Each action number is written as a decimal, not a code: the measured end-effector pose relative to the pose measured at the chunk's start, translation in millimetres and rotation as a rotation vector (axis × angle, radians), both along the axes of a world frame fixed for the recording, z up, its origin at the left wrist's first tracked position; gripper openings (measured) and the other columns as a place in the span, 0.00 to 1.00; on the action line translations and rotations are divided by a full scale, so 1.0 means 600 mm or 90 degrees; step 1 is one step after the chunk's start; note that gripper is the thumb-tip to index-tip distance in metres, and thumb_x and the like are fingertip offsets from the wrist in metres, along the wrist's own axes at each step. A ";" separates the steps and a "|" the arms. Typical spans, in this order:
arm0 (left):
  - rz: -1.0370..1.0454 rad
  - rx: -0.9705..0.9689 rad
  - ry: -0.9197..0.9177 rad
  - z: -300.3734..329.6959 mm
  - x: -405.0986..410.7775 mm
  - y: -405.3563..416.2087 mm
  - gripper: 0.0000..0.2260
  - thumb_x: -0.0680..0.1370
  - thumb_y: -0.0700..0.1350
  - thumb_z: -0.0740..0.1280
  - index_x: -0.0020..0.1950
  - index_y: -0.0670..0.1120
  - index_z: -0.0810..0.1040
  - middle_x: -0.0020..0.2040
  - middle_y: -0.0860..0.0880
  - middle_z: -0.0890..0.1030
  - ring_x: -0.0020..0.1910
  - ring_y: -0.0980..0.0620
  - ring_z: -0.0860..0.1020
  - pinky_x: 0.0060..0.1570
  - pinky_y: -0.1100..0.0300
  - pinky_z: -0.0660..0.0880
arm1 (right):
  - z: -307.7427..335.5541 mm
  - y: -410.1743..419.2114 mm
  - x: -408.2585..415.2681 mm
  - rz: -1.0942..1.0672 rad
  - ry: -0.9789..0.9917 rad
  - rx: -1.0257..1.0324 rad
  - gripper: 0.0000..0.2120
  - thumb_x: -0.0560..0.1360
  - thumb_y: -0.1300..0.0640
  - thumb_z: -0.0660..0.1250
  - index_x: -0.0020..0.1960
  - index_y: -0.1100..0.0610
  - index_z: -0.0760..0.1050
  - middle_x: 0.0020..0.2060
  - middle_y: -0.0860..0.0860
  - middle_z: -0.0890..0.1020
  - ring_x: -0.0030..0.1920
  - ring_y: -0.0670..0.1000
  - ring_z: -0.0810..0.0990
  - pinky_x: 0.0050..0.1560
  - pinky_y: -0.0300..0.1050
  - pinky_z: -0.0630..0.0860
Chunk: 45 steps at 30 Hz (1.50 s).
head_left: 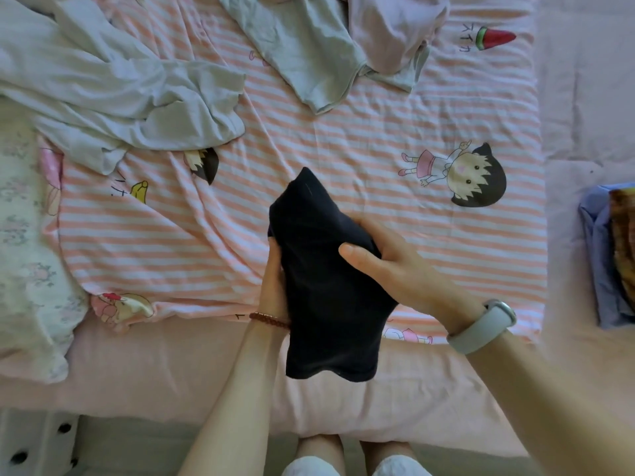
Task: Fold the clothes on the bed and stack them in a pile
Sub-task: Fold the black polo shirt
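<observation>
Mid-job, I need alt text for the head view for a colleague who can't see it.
Both hands hold a folded dark garment above a pink striped cartoon bedsheet, the left hand beneath it and the right hand gripping its top. Unfolded pale clothes lie at the far left, and a folded pile sits at the right edge.

**Legible markings: printed sheet only**

The striped sheet (343, 139) carries the only writing in view. Beside the watermelon print (494, 38), near the upper right, stands a short column of three dark characters (464, 37), turned sideways to the camera; they look like Japanese katakana, but the reading is uncertain. Beside the banana print (141, 191), at left, further dark strokes (117, 185) show, partly lost in a fold and unreadable. At the sheet's near edge, a fragment of one character (239, 317) shows by the left wrist; illegible. No brands, numbers or labels can be read on any garment.
</observation>
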<state>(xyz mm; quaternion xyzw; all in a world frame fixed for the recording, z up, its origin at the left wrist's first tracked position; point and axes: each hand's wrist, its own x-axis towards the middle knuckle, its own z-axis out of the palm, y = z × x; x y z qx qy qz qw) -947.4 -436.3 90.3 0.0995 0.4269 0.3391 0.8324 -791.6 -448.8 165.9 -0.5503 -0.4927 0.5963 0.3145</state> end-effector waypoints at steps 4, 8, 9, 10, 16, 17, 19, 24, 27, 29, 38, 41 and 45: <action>-0.051 -0.101 -0.029 -0.025 -0.003 0.001 0.29 0.72 0.64 0.59 0.61 0.45 0.78 0.60 0.42 0.78 0.60 0.44 0.77 0.59 0.49 0.74 | -0.011 -0.012 0.029 -0.120 0.018 -0.042 0.10 0.78 0.59 0.61 0.55 0.46 0.73 0.48 0.47 0.80 0.50 0.45 0.79 0.52 0.43 0.76; -0.062 -0.060 -0.012 -0.023 0.000 0.003 0.23 0.74 0.55 0.63 0.63 0.42 0.76 0.61 0.42 0.79 0.59 0.45 0.78 0.49 0.55 0.78 | -0.036 -0.037 0.070 -0.217 -0.029 -0.071 0.08 0.78 0.56 0.62 0.53 0.44 0.73 0.48 0.45 0.81 0.50 0.45 0.80 0.50 0.43 0.75; -0.062 -0.039 -0.006 -0.022 0.001 0.005 0.23 0.74 0.53 0.63 0.64 0.42 0.74 0.61 0.43 0.78 0.59 0.46 0.78 0.49 0.56 0.78 | -0.042 -0.043 0.076 -0.233 -0.047 -0.077 0.07 0.78 0.54 0.62 0.52 0.43 0.73 0.48 0.44 0.81 0.49 0.43 0.80 0.49 0.42 0.75; -0.055 -0.021 0.005 -0.020 0.004 0.008 0.23 0.74 0.53 0.63 0.65 0.42 0.72 0.61 0.43 0.78 0.59 0.46 0.78 0.49 0.56 0.78 | -0.048 -0.050 0.080 -0.247 -0.060 -0.082 0.06 0.78 0.53 0.62 0.51 0.41 0.74 0.47 0.42 0.81 0.48 0.42 0.80 0.46 0.39 0.76; -0.075 0.121 0.262 -0.049 0.022 0.046 0.13 0.77 0.49 0.65 0.60 0.47 0.73 0.53 0.50 0.81 0.53 0.50 0.79 0.46 0.60 0.78 | -0.110 -0.049 0.081 -0.376 -0.137 -0.072 0.01 0.76 0.51 0.65 0.47 0.45 0.73 0.42 0.44 0.81 0.41 0.38 0.80 0.37 0.31 0.75; -0.101 0.137 0.364 -0.062 0.027 0.055 0.13 0.78 0.48 0.63 0.62 0.48 0.71 0.56 0.50 0.79 0.54 0.51 0.78 0.51 0.58 0.77 | -0.127 -0.045 0.079 -0.381 -0.129 -0.092 0.04 0.77 0.51 0.64 0.51 0.46 0.72 0.45 0.46 0.80 0.43 0.39 0.80 0.41 0.34 0.77; -0.155 0.154 0.507 -0.089 0.034 0.063 0.19 0.79 0.48 0.61 0.69 0.47 0.65 0.62 0.47 0.74 0.60 0.49 0.74 0.61 0.52 0.71 | -0.163 -0.044 0.070 -0.374 -0.093 -0.164 0.13 0.78 0.52 0.62 0.61 0.50 0.68 0.53 0.51 0.78 0.52 0.47 0.79 0.51 0.44 0.77; -0.179 0.210 0.621 -0.116 0.038 0.033 0.34 0.77 0.54 0.64 0.76 0.48 0.49 0.72 0.47 0.65 0.70 0.49 0.65 0.69 0.56 0.62 | -0.217 -0.092 0.049 -0.418 -0.093 -0.216 0.13 0.79 0.51 0.59 0.60 0.55 0.70 0.52 0.47 0.78 0.52 0.47 0.77 0.47 0.39 0.74; -0.210 0.305 0.667 -0.114 0.045 -0.003 0.37 0.76 0.54 0.65 0.77 0.50 0.47 0.75 0.51 0.58 0.72 0.54 0.60 0.64 0.66 0.57 | -0.228 -0.113 0.043 -0.415 -0.085 -0.242 0.11 0.78 0.49 0.61 0.56 0.54 0.72 0.47 0.44 0.79 0.47 0.44 0.78 0.40 0.35 0.71; -0.225 0.324 0.655 -0.115 0.051 -0.009 0.34 0.77 0.50 0.64 0.77 0.49 0.47 0.76 0.51 0.56 0.73 0.54 0.58 0.65 0.67 0.54 | -0.228 -0.110 0.038 -0.419 -0.091 -0.234 0.10 0.77 0.49 0.62 0.55 0.53 0.70 0.47 0.43 0.78 0.48 0.43 0.77 0.41 0.35 0.71; -0.120 0.266 0.520 -0.050 0.072 -0.017 0.22 0.81 0.45 0.57 0.75 0.49 0.58 0.73 0.50 0.65 0.70 0.52 0.65 0.70 0.51 0.63 | -0.153 -0.122 0.049 -0.478 -0.149 -0.065 0.10 0.78 0.54 0.62 0.58 0.46 0.66 0.50 0.34 0.74 0.49 0.27 0.72 0.45 0.21 0.67; -0.120 0.250 0.490 -0.011 0.092 -0.052 0.21 0.82 0.45 0.56 0.75 0.51 0.59 0.72 0.51 0.65 0.70 0.54 0.65 0.70 0.53 0.62 | -0.112 -0.166 0.075 -0.501 -0.144 -0.037 0.11 0.78 0.56 0.62 0.55 0.41 0.68 0.51 0.34 0.75 0.51 0.28 0.73 0.47 0.21 0.67; -0.139 0.288 0.469 0.036 0.168 -0.092 0.19 0.82 0.44 0.55 0.74 0.50 0.61 0.68 0.55 0.67 0.66 0.58 0.67 0.66 0.64 0.64 | -0.057 -0.236 0.136 -0.574 -0.156 -0.020 0.12 0.78 0.59 0.62 0.54 0.42 0.70 0.49 0.34 0.76 0.50 0.28 0.73 0.47 0.21 0.67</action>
